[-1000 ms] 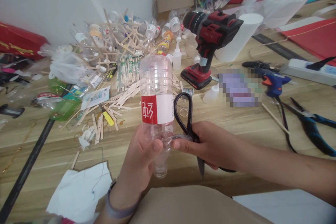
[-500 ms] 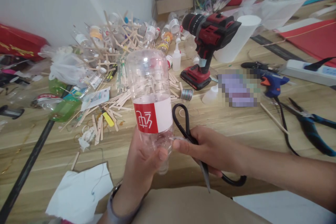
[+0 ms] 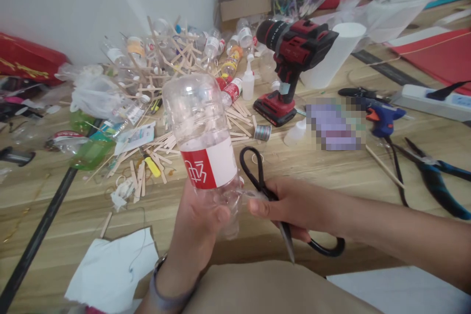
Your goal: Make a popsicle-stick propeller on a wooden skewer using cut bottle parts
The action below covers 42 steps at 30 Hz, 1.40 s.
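Note:
A clear plastic bottle with a red and white label is held upside down, its base up and tilted to the left. My left hand is wrapped round its lower part. Black-handled scissors are in my right hand, their blades spread, one blade pointing down and the other at the bottle's lower right side. Whether that blade goes into the plastic is too blurred to tell.
A red cordless drill stands behind my right hand. Wooden sticks and small bottles are heaped at the back left. Pliers, a blue glue gun and a thread spool lie to the right.
The bottle's base has tipped to the left, showing more of the small red-labelled bottle behind. My right hand and the scissors have barely moved.

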Each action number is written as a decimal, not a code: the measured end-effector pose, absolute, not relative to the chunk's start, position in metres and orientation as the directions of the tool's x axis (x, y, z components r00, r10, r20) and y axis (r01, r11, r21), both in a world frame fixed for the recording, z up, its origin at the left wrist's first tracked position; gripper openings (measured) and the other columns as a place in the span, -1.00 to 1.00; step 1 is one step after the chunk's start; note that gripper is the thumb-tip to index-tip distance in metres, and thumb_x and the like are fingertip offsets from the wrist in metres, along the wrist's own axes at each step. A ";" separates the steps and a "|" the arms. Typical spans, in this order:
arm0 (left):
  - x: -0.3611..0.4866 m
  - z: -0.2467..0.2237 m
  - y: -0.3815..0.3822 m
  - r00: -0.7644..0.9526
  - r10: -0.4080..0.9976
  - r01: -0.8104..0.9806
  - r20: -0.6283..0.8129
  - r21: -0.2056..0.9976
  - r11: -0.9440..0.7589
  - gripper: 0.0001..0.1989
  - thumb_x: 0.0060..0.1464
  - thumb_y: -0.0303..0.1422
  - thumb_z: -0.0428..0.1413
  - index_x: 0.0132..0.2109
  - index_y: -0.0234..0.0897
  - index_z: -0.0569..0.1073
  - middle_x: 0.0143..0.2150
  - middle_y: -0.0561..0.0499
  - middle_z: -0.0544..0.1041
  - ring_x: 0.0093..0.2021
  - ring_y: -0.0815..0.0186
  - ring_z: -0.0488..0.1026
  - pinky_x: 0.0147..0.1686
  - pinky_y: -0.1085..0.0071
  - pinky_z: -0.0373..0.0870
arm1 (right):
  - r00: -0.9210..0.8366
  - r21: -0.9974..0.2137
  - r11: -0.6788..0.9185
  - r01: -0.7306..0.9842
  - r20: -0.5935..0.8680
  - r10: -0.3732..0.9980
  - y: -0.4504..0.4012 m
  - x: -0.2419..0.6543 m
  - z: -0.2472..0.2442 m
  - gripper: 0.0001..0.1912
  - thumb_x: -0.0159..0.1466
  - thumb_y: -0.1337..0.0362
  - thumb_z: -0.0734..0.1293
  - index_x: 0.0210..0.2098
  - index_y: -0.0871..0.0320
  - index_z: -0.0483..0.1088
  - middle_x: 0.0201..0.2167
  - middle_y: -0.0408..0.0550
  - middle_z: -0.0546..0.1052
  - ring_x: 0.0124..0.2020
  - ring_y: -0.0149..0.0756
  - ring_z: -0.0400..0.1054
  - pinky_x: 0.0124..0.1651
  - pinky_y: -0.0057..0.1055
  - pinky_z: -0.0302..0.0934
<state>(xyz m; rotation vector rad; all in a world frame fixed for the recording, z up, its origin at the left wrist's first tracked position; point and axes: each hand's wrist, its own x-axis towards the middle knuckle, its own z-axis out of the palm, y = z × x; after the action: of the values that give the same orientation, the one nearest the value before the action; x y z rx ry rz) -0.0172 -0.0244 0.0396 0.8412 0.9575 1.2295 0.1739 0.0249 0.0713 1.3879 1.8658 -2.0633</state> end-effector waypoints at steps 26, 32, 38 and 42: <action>-0.016 0.031 -0.037 -0.103 0.995 -0.043 0.006 0.999 -0.011 -0.48 -0.14 -0.25 0.37 -0.01 -0.19 0.43 -0.02 -0.10 0.54 0.03 -0.01 0.50 0.07 0.04 0.45 | -0.530 -0.738 -0.314 0.597 -0.657 0.536 0.021 0.172 0.071 -0.29 0.11 -0.44 0.14 -0.61 0.12 0.18 -0.82 -0.25 0.20 -0.80 -0.55 0.04 -0.73 -0.56 -0.11; -0.014 0.041 -0.036 -0.134 0.987 0.142 0.088 0.987 -0.069 -0.49 -0.19 -0.28 0.38 -0.04 -0.09 0.44 0.00 -0.04 0.53 0.03 0.04 0.50 0.06 0.12 0.46 | -0.558 -0.729 -0.452 0.513 -0.684 0.470 0.023 0.171 0.072 -0.29 0.09 -0.42 0.18 -0.66 0.13 0.14 -0.77 -0.27 0.22 -0.80 -0.60 -0.03 -0.73 -0.53 -0.21; -0.014 0.049 -0.035 -0.125 0.991 0.065 0.040 0.997 -0.032 -0.41 -0.18 -0.34 0.38 0.03 -0.13 0.38 0.01 -0.04 0.55 0.00 0.07 0.52 0.00 0.19 0.46 | -0.593 -0.740 -0.493 0.457 -0.667 0.451 0.023 0.174 0.065 -0.33 0.16 -0.36 0.17 -0.65 0.10 0.07 -0.83 -0.33 0.07 -0.78 -0.56 -0.09 -0.66 -0.50 -0.19; -0.019 0.046 -0.032 -0.066 0.998 -0.010 0.022 1.000 -0.023 -0.42 -0.22 -0.44 0.40 0.00 -0.11 0.43 0.01 0.01 0.55 0.06 0.07 0.49 0.03 0.25 0.43 | -0.582 -0.724 -0.490 0.486 -0.686 0.436 0.024 0.174 0.068 -0.34 0.18 -0.35 0.16 -0.65 0.10 0.06 -0.81 -0.30 0.13 -0.76 -0.56 -0.05 -0.64 -0.49 -0.18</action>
<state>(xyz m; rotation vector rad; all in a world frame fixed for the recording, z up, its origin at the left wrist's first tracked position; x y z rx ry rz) -0.0185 -0.0317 0.0463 1.1855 1.2388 1.2796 0.1745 0.0238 0.0680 1.4192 1.5686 -2.2763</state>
